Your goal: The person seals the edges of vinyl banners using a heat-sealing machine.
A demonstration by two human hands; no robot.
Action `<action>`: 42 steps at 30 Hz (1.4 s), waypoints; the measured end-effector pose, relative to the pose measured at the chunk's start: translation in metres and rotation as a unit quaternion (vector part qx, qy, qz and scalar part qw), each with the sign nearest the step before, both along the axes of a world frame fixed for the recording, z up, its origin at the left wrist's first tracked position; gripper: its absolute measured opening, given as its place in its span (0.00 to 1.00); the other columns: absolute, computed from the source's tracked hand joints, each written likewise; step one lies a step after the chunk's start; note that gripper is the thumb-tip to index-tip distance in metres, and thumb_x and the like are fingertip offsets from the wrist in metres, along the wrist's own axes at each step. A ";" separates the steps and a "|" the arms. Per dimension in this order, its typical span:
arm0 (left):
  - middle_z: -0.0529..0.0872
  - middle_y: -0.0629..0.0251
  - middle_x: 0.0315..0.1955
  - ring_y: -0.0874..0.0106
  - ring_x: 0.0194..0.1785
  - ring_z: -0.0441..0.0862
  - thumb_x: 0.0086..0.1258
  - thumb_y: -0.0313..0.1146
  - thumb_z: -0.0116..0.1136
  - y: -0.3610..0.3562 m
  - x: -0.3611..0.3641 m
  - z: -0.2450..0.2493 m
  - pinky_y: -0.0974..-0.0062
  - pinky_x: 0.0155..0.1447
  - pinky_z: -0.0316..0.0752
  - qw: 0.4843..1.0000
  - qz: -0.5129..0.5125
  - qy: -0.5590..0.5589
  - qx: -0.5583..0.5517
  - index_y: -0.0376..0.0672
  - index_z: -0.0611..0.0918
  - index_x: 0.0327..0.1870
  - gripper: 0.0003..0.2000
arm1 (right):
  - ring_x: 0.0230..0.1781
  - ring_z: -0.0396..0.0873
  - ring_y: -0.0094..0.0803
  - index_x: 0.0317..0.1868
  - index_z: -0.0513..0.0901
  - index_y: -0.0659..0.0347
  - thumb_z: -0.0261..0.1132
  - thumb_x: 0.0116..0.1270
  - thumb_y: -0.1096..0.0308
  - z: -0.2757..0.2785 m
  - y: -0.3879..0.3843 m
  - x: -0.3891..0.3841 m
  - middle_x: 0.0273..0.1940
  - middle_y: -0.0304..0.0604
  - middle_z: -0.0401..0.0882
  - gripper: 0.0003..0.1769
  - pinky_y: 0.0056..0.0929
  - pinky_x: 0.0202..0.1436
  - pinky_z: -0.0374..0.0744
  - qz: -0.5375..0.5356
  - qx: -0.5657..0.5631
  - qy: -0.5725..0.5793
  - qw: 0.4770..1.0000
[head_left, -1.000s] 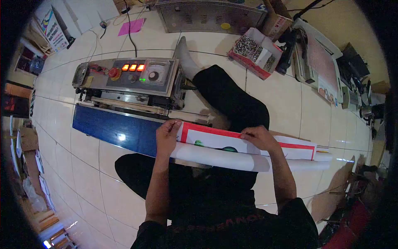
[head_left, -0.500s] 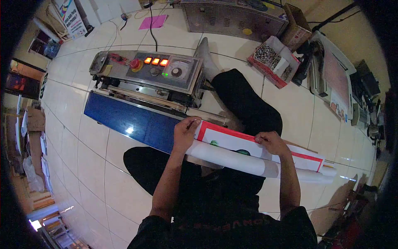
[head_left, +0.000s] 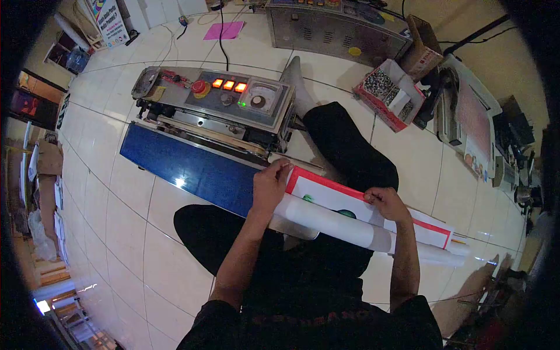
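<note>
A rolled white banner sheet (head_left: 329,225) with a red border and green print lies across my lap, its top edge unrolled. My left hand (head_left: 270,184) pinches the sheet's left corner, beside the right end of a blue belt table (head_left: 192,172). Farther right, my right hand (head_left: 386,203) grips the red top edge between thumb and fingers. Just behind the sheet stands a sealing machine (head_left: 219,99) with a red stop button (head_left: 200,88), lit orange switches (head_left: 229,85) and a dial (head_left: 258,101).
My black-clad leg (head_left: 350,143) extends beside the machine. A red-and-white box of small metal pieces (head_left: 382,87) sits on the tiled floor (head_left: 111,192), near a cardboard box (head_left: 423,49). A metal cabinet (head_left: 338,35) and pink paper (head_left: 224,30) are at the back.
The left hand and the sheet's left end have shifted slightly right, away from the blue belt table. Both hands keep their hold. The camera view has tilted a little.
</note>
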State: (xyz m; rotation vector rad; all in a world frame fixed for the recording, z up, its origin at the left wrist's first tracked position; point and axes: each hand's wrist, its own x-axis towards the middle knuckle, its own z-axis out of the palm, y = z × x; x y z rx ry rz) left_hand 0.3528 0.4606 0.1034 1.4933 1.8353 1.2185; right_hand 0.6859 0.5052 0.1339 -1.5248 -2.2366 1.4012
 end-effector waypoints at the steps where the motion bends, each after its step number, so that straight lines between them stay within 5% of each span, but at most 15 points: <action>1: 0.88 0.51 0.32 0.71 0.32 0.87 0.70 0.34 0.63 0.001 0.002 0.004 0.74 0.37 0.79 1.000 0.002 -0.001 0.001 0.36 0.85 0.44 0.10 | 0.27 0.74 0.28 0.40 0.83 0.65 0.63 0.71 0.63 -0.005 0.001 0.002 0.28 0.46 0.80 0.12 0.32 0.34 0.75 -0.003 0.005 0.011 1.000; 3: 0.88 0.52 0.32 0.66 0.33 0.88 0.69 0.35 0.64 0.003 0.004 0.014 0.72 0.37 0.80 0.994 0.021 0.077 -0.072 0.36 0.83 0.43 0.11 | 0.27 0.74 0.27 0.39 0.83 0.65 0.63 0.71 0.63 -0.012 0.002 0.004 0.27 0.46 0.80 0.11 0.31 0.34 0.75 -0.004 0.011 0.023 1.000; 7: 0.87 0.52 0.31 0.67 0.31 0.88 0.67 0.34 0.65 -0.001 -0.002 0.018 0.71 0.36 0.80 0.995 0.003 0.062 -0.074 0.37 0.80 0.41 0.10 | 0.27 0.72 0.26 0.38 0.82 0.65 0.62 0.70 0.65 -0.009 0.001 0.001 0.27 0.45 0.79 0.10 0.30 0.34 0.75 -0.013 0.009 0.032 0.999; 10: 0.87 0.57 0.31 0.71 0.33 0.86 0.64 0.29 0.66 -0.008 -0.005 0.015 0.74 0.38 0.78 0.995 0.016 -0.008 -0.101 0.38 0.79 0.37 0.08 | 0.27 0.73 0.26 0.38 0.82 0.66 0.62 0.70 0.66 -0.010 0.003 0.001 0.27 0.45 0.79 0.10 0.29 0.34 0.75 -0.016 0.001 0.037 0.999; 12: 0.86 0.62 0.31 0.72 0.34 0.83 0.62 0.26 0.67 -0.012 -0.019 -0.009 0.74 0.41 0.76 0.934 0.035 -0.335 -0.119 0.40 0.79 0.38 0.08 | 0.28 0.73 0.26 0.38 0.83 0.66 0.63 0.70 0.66 -0.015 0.000 0.001 0.27 0.45 0.79 0.10 0.28 0.34 0.75 -0.017 -0.001 0.049 0.999; 16: 0.85 0.65 0.35 0.75 0.38 0.80 0.60 0.23 0.68 -0.011 -0.044 -0.007 0.77 0.46 0.74 0.899 0.063 -0.406 -0.148 0.36 0.80 0.40 0.10 | 0.28 0.73 0.26 0.38 0.83 0.66 0.63 0.69 0.65 -0.004 0.008 -0.022 0.28 0.44 0.80 0.10 0.29 0.35 0.75 -0.025 -0.031 0.026 0.999; 18: 0.76 0.75 0.26 0.79 0.32 0.72 0.58 0.25 0.71 -0.003 -0.053 0.015 0.79 0.41 0.70 0.904 0.079 -0.391 -0.155 0.45 0.75 0.31 0.12 | 0.28 0.74 0.26 0.38 0.83 0.66 0.63 0.69 0.65 0.004 0.014 -0.041 0.28 0.45 0.80 0.11 0.30 0.35 0.75 -0.002 -0.005 0.014 1.000; 24: 0.76 0.75 0.27 0.79 0.33 0.73 0.56 0.25 0.74 0.003 -0.088 0.000 0.81 0.41 0.70 0.896 0.086 -0.419 -0.120 0.45 0.75 0.31 0.14 | 0.30 0.77 0.30 0.40 0.83 0.65 0.62 0.70 0.64 -0.002 0.029 -0.070 0.30 0.48 0.82 0.11 0.33 0.36 0.75 0.009 -0.027 0.012 1.000; 30: 0.80 0.71 0.29 0.79 0.32 0.75 0.57 0.24 0.72 0.004 -0.112 -0.004 0.79 0.39 0.71 0.917 0.082 -0.371 -0.119 0.40 0.79 0.34 0.11 | 0.29 0.76 0.31 0.41 0.82 0.65 0.61 0.72 0.62 -0.004 0.040 -0.086 0.29 0.48 0.81 0.13 0.34 0.35 0.75 0.067 0.019 0.029 0.997; 35: 0.77 0.74 0.27 0.80 0.33 0.73 0.61 0.23 0.68 0.000 -0.135 -0.008 0.82 0.41 0.70 0.926 0.084 -0.325 -0.174 0.44 0.75 0.32 0.10 | 0.31 0.79 0.35 0.42 0.83 0.65 0.60 0.72 0.58 -0.011 0.045 -0.093 0.30 0.50 0.82 0.16 0.36 0.37 0.76 0.099 -0.002 0.033 0.995; 38: 0.79 0.71 0.30 0.78 0.34 0.76 0.65 0.23 0.63 -0.019 -0.136 0.018 0.81 0.43 0.72 0.925 0.137 -0.355 -0.025 0.43 0.75 0.33 0.07 | 0.31 0.80 0.36 0.41 0.83 0.65 0.60 0.72 0.58 -0.009 0.043 -0.099 0.30 0.50 0.82 0.16 0.37 0.38 0.76 0.091 0.030 0.044 0.994; 40: 0.78 0.66 0.30 0.74 0.34 0.78 0.68 0.26 0.62 -0.044 -0.117 0.076 0.76 0.42 0.74 0.970 0.196 -0.121 0.073 0.40 0.74 0.36 0.07 | 0.31 0.80 0.36 0.41 0.83 0.65 0.61 0.72 0.58 -0.001 0.043 -0.106 0.30 0.51 0.82 0.16 0.37 0.37 0.76 0.085 0.032 0.039 0.995; 42: 0.80 0.61 0.34 0.68 0.40 0.81 0.66 0.26 0.62 -0.066 -0.070 0.124 0.70 0.48 0.76 0.992 0.116 -0.028 0.031 0.39 0.76 0.38 0.06 | 0.30 0.80 0.36 0.40 0.83 0.65 0.61 0.72 0.58 0.002 0.041 -0.111 0.30 0.51 0.81 0.16 0.37 0.37 0.76 0.087 0.030 0.035 0.995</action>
